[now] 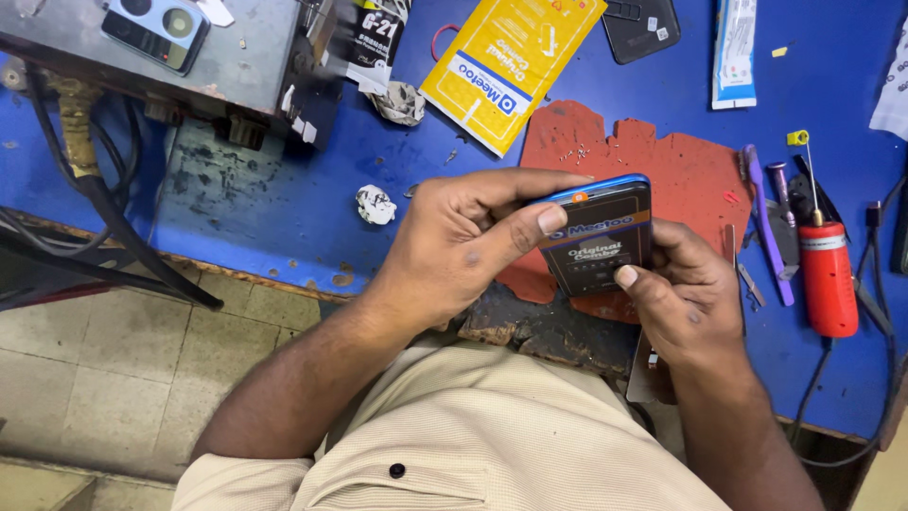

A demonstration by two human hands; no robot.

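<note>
Blue bench (284,203); hands grip phone (598,235).

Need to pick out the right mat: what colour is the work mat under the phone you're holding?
Red mat, ragged-edged, on the blue bench; seen in the head view.

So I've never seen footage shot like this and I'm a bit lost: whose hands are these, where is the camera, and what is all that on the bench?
The camera sits on the person's head and looks down, so both hands are their own. The left hand and right hand together hold a dark phone with a blue edge. Beneath lies a red mat on a blue workbench. Nearby are a yellow package, a red-handled tool and a purple pry tool.
</note>
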